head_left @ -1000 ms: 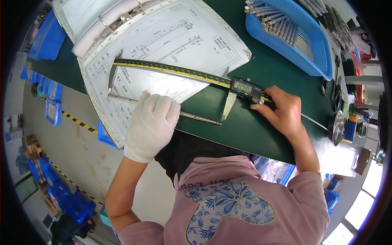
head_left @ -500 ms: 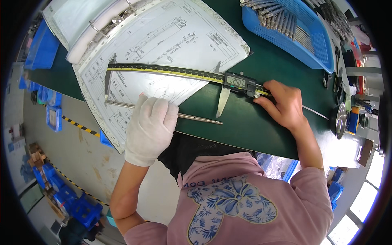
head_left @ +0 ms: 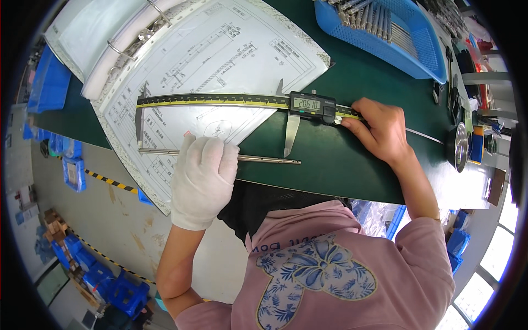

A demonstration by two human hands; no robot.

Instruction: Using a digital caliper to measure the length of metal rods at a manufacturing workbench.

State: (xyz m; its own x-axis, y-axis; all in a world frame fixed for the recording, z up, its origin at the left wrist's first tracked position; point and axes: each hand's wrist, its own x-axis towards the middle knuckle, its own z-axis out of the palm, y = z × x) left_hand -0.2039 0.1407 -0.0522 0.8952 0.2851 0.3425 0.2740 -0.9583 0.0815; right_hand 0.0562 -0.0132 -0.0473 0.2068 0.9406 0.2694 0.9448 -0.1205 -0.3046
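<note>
The left hand [head_left: 202, 179], in a white glove, sits left of centre with its fingers curled down over a thin metal rod [head_left: 220, 157], pinning it against the drawing sheet and the green table [head_left: 341, 165]; the rod runs level from the caliper's fixed jaw at the left to the sliding jaw right of the hand. The bare right hand [head_left: 382, 129], right of centre, is loosely closed, its thumb and fingertips pinching the slider end of a long digital caliper [head_left: 247, 102], which lies across the middle of the frame with a yellow-and-black scale and a grey display. Under it a large white technical drawing [head_left: 220, 55] spreads from a white ring binder [head_left: 110, 49] at the upper left. A blue plastic tray [head_left: 418, 55] of metal rods fills the upper right corner. Black-and-yellow striped tape [head_left: 110, 181] marks the floor at the left.
</note>
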